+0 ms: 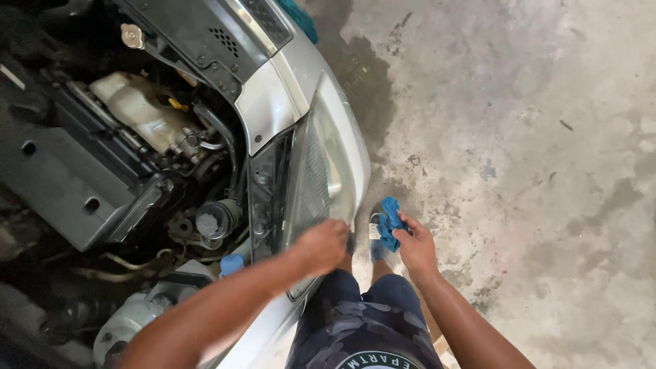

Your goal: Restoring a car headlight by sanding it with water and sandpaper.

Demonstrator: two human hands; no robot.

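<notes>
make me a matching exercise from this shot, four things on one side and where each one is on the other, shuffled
Things:
1. blue cloth
2. left hand
3. white reservoir tank
4. dark stain

Places:
A. on the concrete floor beside the car's front
B. in the right hand, held over the floor
C. on the lower edge of the headlight
D. inside the open engine bay

Pairs: 1-B, 2-C, 3-D, 4-A
</notes>
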